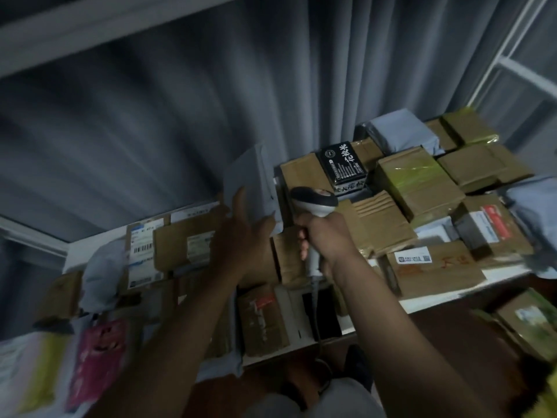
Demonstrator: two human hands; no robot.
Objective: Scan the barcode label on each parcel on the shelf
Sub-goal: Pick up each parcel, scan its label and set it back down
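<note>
My right hand grips the handle of a white and dark barcode scanner, its head pointing left toward a grey soft parcel. My left hand holds that grey parcel upright from below, thumb and fingers around its lower edge. The parcel's label side is hidden from me. Several brown cardboard parcels and a black box with white characters lie on the white shelf to the right.
Boxes with white barcode labels stand at the left behind my left arm. A pink packet and pale bags lie at lower left. More parcels sit on a lower shelf. Grey curtain hangs behind.
</note>
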